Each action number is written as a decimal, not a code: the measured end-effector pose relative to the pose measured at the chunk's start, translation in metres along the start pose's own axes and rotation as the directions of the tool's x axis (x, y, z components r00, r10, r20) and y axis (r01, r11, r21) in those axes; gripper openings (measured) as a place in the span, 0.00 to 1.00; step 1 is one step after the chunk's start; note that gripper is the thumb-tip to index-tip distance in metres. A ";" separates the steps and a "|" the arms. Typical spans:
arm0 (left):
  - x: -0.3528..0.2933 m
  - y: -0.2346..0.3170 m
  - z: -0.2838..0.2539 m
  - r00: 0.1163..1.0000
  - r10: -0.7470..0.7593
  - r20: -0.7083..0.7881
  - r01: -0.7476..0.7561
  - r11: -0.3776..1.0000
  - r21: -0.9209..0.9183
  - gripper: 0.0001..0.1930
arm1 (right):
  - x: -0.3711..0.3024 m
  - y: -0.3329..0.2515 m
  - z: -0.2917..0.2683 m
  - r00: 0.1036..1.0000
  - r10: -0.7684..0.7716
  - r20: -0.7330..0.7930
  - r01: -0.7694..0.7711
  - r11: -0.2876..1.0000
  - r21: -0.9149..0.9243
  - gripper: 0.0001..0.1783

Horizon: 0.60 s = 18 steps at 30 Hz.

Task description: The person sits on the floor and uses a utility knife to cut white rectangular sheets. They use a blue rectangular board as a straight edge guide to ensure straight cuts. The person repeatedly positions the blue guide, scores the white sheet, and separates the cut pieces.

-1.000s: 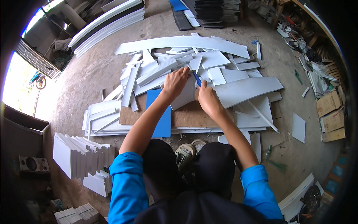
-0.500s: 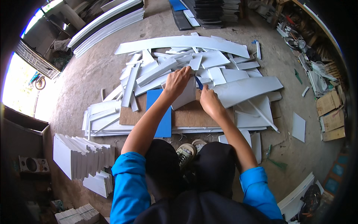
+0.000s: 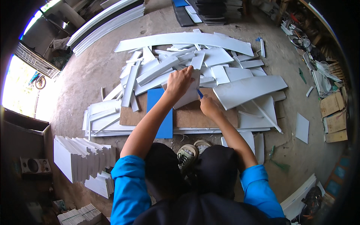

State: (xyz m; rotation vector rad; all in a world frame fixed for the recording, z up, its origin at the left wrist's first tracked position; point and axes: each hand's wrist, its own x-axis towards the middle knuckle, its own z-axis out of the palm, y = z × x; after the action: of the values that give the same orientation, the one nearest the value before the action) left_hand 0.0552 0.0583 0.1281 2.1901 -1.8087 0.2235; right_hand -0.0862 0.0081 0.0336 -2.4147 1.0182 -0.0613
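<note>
My left hand grips the top edge of a white foam board piece, which stands tilted on a brown wooden board. My right hand is closed around a blue-handled cutter. Its tip is at the right edge of the white piece; the blade itself is too small to make out. A blue panel lies across the wooden board beneath my left forearm.
Beyond my hands is a heap of white offcuts, with a long curved strip on top. A large white piece lies right of my right hand. Stacked white sheets stand at left, cardboard at far right.
My right hand and the cutter have moved down toward me along the right edge of the white piece. The left hand keeps its hold in nearly the same place.
</note>
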 end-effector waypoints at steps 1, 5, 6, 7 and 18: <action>0.001 0.000 0.001 1.000 -0.012 0.002 0.012 1.000 -0.003 0.19 | -0.002 -0.002 -0.001 1.000 0.014 0.007 -0.014 1.000 -0.012 0.13; 0.003 -0.003 -0.002 1.000 -0.025 0.017 0.025 1.000 0.019 0.18 | -0.004 -0.003 0.003 0.999 0.041 -0.004 -0.041 0.999 -0.021 0.13; 0.003 -0.003 -0.001 0.999 -0.017 0.028 0.016 1.000 0.024 0.18 | -0.004 0.000 0.009 0.999 0.046 -0.015 -0.047 0.999 -0.016 0.13; 0.003 -0.002 -0.001 1.000 -0.001 0.027 0.001 1.000 0.015 0.18 | -0.002 0.004 0.015 1.000 0.028 -0.003 -0.028 0.999 -0.022 0.13; 0.003 0.000 -0.001 1.000 0.016 0.007 -0.016 1.000 -0.012 0.17 | 0.024 0.055 0.084 0.969 -0.029 0.245 0.046 0.997 -0.065 0.14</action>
State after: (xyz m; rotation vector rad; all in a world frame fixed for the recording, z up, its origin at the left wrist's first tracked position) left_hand 0.0556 0.0552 0.1299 2.1718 -1.8267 0.2087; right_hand -0.0855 -0.0031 -0.0683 -2.4297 0.8751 0.2572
